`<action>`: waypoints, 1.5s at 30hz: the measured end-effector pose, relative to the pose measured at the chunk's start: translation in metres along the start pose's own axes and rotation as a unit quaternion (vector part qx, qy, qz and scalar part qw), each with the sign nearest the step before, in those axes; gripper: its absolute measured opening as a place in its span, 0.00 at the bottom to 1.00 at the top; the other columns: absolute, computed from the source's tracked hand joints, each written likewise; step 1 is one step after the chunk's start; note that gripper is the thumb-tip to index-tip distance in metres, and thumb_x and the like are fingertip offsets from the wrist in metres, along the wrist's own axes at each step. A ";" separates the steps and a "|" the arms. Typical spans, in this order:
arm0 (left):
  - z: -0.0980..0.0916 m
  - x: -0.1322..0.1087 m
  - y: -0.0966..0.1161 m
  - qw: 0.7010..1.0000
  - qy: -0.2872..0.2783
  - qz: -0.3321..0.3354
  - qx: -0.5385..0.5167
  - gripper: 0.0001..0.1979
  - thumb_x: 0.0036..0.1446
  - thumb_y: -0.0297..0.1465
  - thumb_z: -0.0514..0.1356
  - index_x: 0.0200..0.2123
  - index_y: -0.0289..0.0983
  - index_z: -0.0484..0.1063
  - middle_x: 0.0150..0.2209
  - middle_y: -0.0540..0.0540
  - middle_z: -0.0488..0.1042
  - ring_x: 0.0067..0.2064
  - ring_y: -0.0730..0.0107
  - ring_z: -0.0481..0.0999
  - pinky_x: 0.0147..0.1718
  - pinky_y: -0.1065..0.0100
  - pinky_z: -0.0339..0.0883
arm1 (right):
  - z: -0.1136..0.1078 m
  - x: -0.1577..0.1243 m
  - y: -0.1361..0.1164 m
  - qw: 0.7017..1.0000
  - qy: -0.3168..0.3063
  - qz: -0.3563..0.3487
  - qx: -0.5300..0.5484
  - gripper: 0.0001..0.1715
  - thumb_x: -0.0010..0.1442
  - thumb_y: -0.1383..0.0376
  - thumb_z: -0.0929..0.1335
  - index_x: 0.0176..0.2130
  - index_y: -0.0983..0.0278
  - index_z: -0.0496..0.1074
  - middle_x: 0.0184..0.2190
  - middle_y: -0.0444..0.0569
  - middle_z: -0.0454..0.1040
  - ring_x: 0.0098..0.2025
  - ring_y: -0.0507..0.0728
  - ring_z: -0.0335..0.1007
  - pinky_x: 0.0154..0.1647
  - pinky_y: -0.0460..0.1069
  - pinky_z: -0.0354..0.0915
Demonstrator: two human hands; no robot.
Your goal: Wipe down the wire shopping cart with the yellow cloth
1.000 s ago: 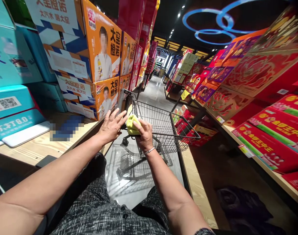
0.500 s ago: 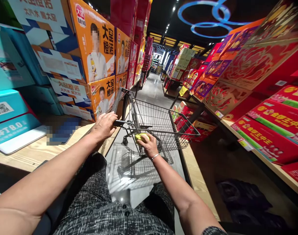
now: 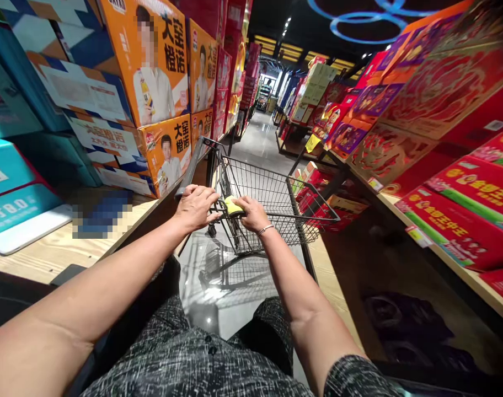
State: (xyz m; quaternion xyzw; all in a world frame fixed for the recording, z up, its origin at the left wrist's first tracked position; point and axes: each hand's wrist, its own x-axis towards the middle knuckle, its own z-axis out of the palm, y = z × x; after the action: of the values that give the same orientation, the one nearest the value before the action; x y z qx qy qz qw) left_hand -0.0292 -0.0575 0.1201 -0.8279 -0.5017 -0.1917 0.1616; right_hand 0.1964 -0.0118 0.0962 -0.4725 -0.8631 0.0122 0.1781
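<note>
A black wire shopping cart (image 3: 272, 190) stands in front of me, its dark handle (image 3: 190, 171) running along its near left side. My left hand (image 3: 197, 207) rests over that handle, fingers curled around it. Just to the right, my right hand (image 3: 251, 212) is closed on a yellow-green cloth (image 3: 234, 206). The cloth looks soft and lies against the frame at the handle's right part; its exact folds are partly hidden by my fingers. Both hands are close together, a small gap between them. A thin bracelet circles my right wrist.
Orange drink cartons (image 3: 160, 71) and turquoise boxes (image 3: 20, 176) are stacked on a wooden shelf (image 3: 81, 251) at left, beside a blurred dark blue object (image 3: 102, 215). Red gift boxes (image 3: 454, 215) line the right shelf. A grey aisle floor (image 3: 255, 135) runs ahead between them.
My left hand has slid right along the handle. My right hand has risen with the cloth, bringing it from below onto the handle's frame. The view has shifted slightly.
</note>
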 end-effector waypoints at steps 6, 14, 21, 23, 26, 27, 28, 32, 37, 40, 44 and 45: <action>0.006 0.002 -0.014 0.999 0.031 -0.008 -0.036 0.22 0.60 0.49 0.61 0.48 0.39 0.75 0.52 0.41 0.76 0.55 0.49 0.70 0.61 0.47 0.52 | -0.024 -0.029 0.087 0.988 -0.075 0.129 -0.046 0.32 0.57 0.72 0.65 0.58 0.53 0.73 0.51 0.48 0.73 0.48 0.58 0.69 0.48 0.50 0.64; 0.004 0.015 -0.046 0.998 -0.042 -0.020 -0.035 0.22 0.57 0.50 0.61 0.49 0.45 0.76 0.55 0.48 0.75 0.56 0.53 0.68 0.60 0.51 0.49 | -0.026 -0.047 0.113 0.970 -0.082 0.209 -0.090 0.31 0.57 0.72 0.65 0.57 0.53 0.74 0.52 0.48 0.73 0.48 0.60 0.70 0.49 0.52 0.64; -0.008 0.047 -0.056 0.982 -0.151 -0.100 -0.049 0.25 0.64 0.53 0.51 0.39 0.44 0.80 0.51 0.47 0.75 0.53 0.53 0.71 0.53 0.50 0.51 | 0.003 -0.016 0.031 0.993 0.014 0.118 -0.010 0.40 0.53 0.77 0.65 0.62 0.53 0.68 0.55 0.49 0.71 0.47 0.60 0.66 0.50 0.54 0.64; -0.005 0.057 -0.052 0.977 -0.170 -0.121 -0.038 0.27 0.66 0.50 0.47 0.34 0.41 0.80 0.47 0.45 0.76 0.50 0.55 0.73 0.52 0.51 0.53 | 0.017 -0.001 0.009 0.997 0.050 0.047 0.024 0.40 0.54 0.76 0.66 0.63 0.55 0.67 0.58 0.49 0.68 0.50 0.60 0.65 0.54 0.55 0.64; 0.004 0.063 -0.044 0.979 -0.154 -0.132 0.006 0.22 0.65 0.44 0.51 0.36 0.37 0.80 0.45 0.41 0.75 0.48 0.52 0.74 0.51 0.52 0.55 | 0.043 0.017 -0.016 0.994 0.098 -0.044 0.026 0.35 0.61 0.72 0.66 0.64 0.52 0.66 0.63 0.47 0.64 0.59 0.61 0.59 0.60 0.56 0.59; 0.007 0.063 -0.043 0.982 -0.134 -0.134 0.014 0.20 0.64 0.42 0.51 0.39 0.37 0.79 0.45 0.39 0.74 0.49 0.51 0.74 0.51 0.52 0.55 | 0.053 0.019 -0.021 0.993 0.107 -0.058 0.008 0.33 0.63 0.71 0.65 0.65 0.50 0.65 0.65 0.46 0.62 0.62 0.61 0.56 0.62 0.57 0.57; 0.010 0.062 -0.043 0.984 -0.113 -0.133 0.016 0.19 0.64 0.40 0.51 0.43 0.38 0.79 0.46 0.39 0.74 0.49 0.51 0.73 0.51 0.51 0.55 | 0.064 0.020 -0.025 0.992 0.109 -0.067 -0.014 0.31 0.66 0.69 0.65 0.64 0.47 0.65 0.65 0.44 0.62 0.64 0.62 0.53 0.64 0.59 0.54; 0.019 0.058 -0.052 0.991 -0.082 -0.102 0.004 0.18 0.64 0.36 0.50 0.46 0.45 0.79 0.45 0.43 0.73 0.47 0.53 0.72 0.50 0.49 0.53 | 0.111 -0.005 -0.015 0.990 -0.010 -0.110 -0.088 0.28 0.71 0.65 0.61 0.64 0.38 0.63 0.67 0.41 0.62 0.68 0.64 0.47 0.65 0.64 0.50; 0.035 0.064 -0.073 0.997 -0.053 -0.057 -0.017 0.16 0.63 0.34 0.52 0.44 0.43 0.80 0.46 0.44 0.76 0.53 0.52 0.67 0.52 0.48 0.50 | 0.158 -0.072 0.027 0.961 -0.245 -0.030 -0.125 0.26 0.72 0.64 0.57 0.63 0.46 0.67 0.68 0.46 0.61 0.67 0.63 0.51 0.64 0.61 0.53; 0.045 0.067 -0.080 0.998 -0.029 -0.039 -0.035 0.15 0.62 0.33 0.54 0.46 0.44 0.79 0.49 0.45 0.76 0.58 0.53 0.63 0.57 0.46 0.45 | 0.171 -0.103 0.046 0.945 -0.298 0.031 -0.134 0.23 0.68 0.68 0.59 0.55 0.55 0.76 0.61 0.54 0.70 0.61 0.63 0.60 0.60 0.60 0.58; 0.042 0.066 -0.080 0.997 -0.031 -0.058 -0.034 0.15 0.63 0.32 0.55 0.49 0.44 0.77 0.55 0.47 0.73 0.64 0.53 0.56 0.61 0.43 0.37 | 0.163 -0.105 0.050 0.947 -0.286 0.052 -0.135 0.24 0.67 0.69 0.60 0.55 0.54 0.76 0.59 0.55 0.71 0.61 0.65 0.60 0.59 0.62 0.59; 0.039 0.066 -0.079 0.997 -0.038 -0.063 -0.030 0.15 0.64 0.32 0.54 0.51 0.43 0.76 0.56 0.47 0.72 0.65 0.53 0.55 0.61 0.43 0.36 | 0.156 -0.099 0.048 0.952 -0.273 0.045 -0.131 0.25 0.68 0.68 0.60 0.57 0.50 0.74 0.61 0.52 0.69 0.63 0.65 0.58 0.60 0.62 0.57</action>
State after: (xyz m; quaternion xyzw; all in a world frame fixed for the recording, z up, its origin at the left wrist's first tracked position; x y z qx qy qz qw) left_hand -0.0654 0.0459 0.1229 -0.8056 -0.5529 -0.1853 0.1050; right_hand 0.2341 -0.0431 -0.0882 -0.5086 -0.8506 0.0356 -0.1287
